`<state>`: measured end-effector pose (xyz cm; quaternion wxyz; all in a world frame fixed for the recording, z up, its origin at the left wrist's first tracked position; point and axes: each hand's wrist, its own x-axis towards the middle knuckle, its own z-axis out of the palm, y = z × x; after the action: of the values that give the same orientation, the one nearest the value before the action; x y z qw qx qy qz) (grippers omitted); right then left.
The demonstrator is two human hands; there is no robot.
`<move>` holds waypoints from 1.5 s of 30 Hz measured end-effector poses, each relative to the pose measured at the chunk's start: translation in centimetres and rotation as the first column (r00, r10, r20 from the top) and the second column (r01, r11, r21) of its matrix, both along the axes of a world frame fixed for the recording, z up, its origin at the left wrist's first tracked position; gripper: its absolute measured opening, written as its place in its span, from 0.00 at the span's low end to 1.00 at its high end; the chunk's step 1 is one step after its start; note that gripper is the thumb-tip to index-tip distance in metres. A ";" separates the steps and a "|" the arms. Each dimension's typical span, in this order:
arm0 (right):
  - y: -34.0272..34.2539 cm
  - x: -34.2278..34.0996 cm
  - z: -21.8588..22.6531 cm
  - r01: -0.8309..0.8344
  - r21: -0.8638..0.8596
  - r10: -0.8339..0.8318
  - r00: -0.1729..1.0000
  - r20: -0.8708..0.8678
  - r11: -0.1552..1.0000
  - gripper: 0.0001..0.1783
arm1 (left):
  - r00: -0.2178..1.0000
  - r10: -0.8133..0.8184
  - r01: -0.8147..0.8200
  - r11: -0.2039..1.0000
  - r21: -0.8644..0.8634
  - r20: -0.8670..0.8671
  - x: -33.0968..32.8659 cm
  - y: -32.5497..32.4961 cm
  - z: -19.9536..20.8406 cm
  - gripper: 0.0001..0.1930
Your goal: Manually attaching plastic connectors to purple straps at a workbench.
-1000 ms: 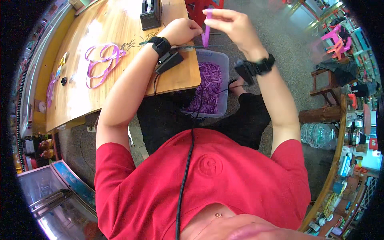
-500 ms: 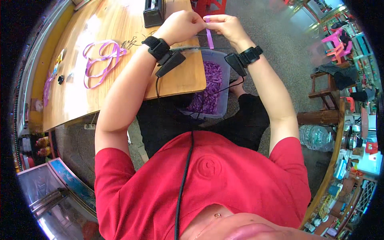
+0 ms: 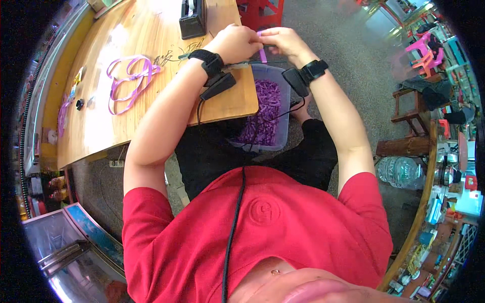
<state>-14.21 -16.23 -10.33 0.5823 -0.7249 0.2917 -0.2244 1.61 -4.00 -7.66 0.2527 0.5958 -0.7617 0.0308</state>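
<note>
Above the table's right edge, my left hand point(image 3: 239, 42) and my right hand point(image 3: 286, 40) meet fingertip to fingertip, both closed in a pinch. Between them is a short strip of purple ribbon point(image 3: 262, 55), its free end hanging down; part of it is hidden by the fingers. Below the hands, a translucent plastic bin point(image 3: 286, 96) holds many small purple folded or cut pieces point(image 3: 268, 108). A long loose purple ribbon point(image 3: 132, 77) lies in loops on the wooden table point(image 3: 172, 96), left of my left forearm. Thin dark wire-like strands point(image 3: 194, 48) lie by my left wrist.
A black tape dispenser point(image 3: 193, 22) stands at the table's far side. Small dark bits point(image 3: 80, 104) and more purple ribbon point(image 3: 64, 113) lie at its left. A red stool point(image 3: 261, 12) stands beyond; a wooden stool point(image 3: 408, 108) and a large clear bottle point(image 3: 400, 172) are at right.
Both hands have come slightly lower and closer to me, still together at the ribbon. The ribbon's hanging end shows shorter now.
</note>
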 end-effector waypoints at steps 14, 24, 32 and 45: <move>3.6 -3.5 -4.5 -0.299 0.188 0.242 0.931 0.274 0.936 0.21 | 0.998 0.053 -0.051 0.997 0.054 -0.036 0.0 -0.6 -0.5 0.13; 6.7 -4.7 -3.4 -0.096 0.312 0.055 0.989 0.139 0.945 0.11 | 0.996 0.063 -0.058 0.994 0.088 -0.067 0.2 -0.7 -0.5 0.12; 7.5 -4.9 -3.7 -0.095 0.307 0.034 0.980 0.197 0.947 0.12 | 0.989 0.017 0.003 0.991 0.137 -0.146 -0.8 0.6 1.2 0.14; 9.2 -5.5 -2.9 -0.055 0.369 -0.056 0.958 0.282 0.928 0.11 | 0.592 0.515 0.238 0.624 0.745 -0.620 -3.0 4.2 5.7 0.19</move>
<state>-19.75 -7.06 -13.18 0.7455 -0.5606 0.2413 -0.2680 -1.42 0.22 -1.95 0.2798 0.6556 -0.4463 -0.5410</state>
